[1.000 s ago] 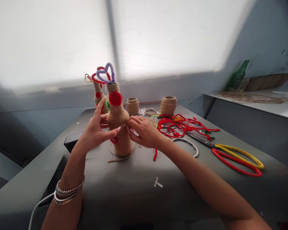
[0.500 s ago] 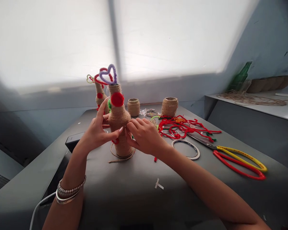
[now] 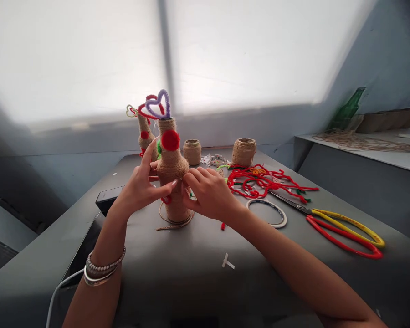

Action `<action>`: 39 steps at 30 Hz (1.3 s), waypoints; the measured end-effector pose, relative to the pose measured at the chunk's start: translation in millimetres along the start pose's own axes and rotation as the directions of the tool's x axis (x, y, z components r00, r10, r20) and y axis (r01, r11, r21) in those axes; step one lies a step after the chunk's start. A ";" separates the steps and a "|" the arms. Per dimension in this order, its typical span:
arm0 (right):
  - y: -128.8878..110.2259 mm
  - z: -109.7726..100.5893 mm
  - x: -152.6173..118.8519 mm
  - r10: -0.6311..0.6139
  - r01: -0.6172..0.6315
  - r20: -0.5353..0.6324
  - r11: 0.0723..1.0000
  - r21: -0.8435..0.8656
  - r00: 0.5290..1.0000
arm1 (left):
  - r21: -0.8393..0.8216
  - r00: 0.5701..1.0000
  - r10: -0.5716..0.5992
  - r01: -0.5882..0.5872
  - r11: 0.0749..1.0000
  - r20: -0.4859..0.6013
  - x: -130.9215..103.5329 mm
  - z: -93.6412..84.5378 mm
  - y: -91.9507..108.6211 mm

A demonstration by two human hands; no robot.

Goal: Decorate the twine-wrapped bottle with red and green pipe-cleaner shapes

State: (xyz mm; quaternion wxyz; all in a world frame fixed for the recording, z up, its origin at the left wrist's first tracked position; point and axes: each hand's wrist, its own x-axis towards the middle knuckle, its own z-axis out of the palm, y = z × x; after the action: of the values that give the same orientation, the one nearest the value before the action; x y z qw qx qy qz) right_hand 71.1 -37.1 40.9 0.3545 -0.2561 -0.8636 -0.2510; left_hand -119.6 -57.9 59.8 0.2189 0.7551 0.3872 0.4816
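Note:
A twine-wrapped bottle [image 3: 172, 166] stands upright before me, with a red pompom [image 3: 170, 140] on its neck and a purple pipe-cleaner heart [image 3: 161, 105] on top. My left hand [image 3: 141, 189] is wrapped round its left side, thumb across the front. At the bottle's right side, the fingers of my right hand [image 3: 208, 190] are pinched together against the twine; what they hold is too small to make out. Loose twine [image 3: 172, 226] circles the base. Another decorated bottle [image 3: 145, 136] is partly hidden behind.
Two twine-wrapped jars [image 3: 192, 152] [image 3: 244, 152] stand at the back. Red pipe cleaners [image 3: 259, 178], a tape roll [image 3: 283, 218] and large scissors [image 3: 345, 230] lie at right. Black devices [image 3: 105, 197] are at left; a green bottle [image 3: 349, 109] is on the side shelf [image 3: 379, 157].
The whole view has shifted slightly, so everything appears a little further right. Both hands keep nearly the same place on the bottle.

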 end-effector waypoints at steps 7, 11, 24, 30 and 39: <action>-8.0 3.9 -1.5 0.018 -0.033 -0.082 0.981 -0.190 0.996 | 0.026 1.000 0.012 -0.011 1.000 -0.020 -0.3 -0.2 -3.5; -13.3 2.9 -1.6 -0.001 -0.012 -0.061 0.977 -0.213 0.998 | 0.079 0.999 0.034 -0.032 0.996 -0.030 0.4 0.6 -3.2; -18.7 1.9 -0.2 0.082 -0.088 -0.039 0.978 -0.190 0.996 | 0.099 0.998 0.061 -0.058 0.993 -0.022 0.8 0.3 0.2; -20.1 2.0 0.4 0.082 -0.089 -0.047 0.977 -0.193 0.996 | 0.058 0.999 0.041 -0.040 0.998 -0.018 0.7 -0.7 -1.6; -11.1 3.4 -0.3 0.104 -0.118 -0.095 0.981 -0.156 0.990 | 0.075 0.999 0.033 -0.033 0.997 -0.007 0.8 -1.4 -2.0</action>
State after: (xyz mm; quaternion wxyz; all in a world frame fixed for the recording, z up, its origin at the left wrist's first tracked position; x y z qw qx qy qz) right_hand 62.7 -43.4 35.8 0.3833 -0.3204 -0.8086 -0.3107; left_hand -121.4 -56.1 59.4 0.1809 0.7671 0.3934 0.4734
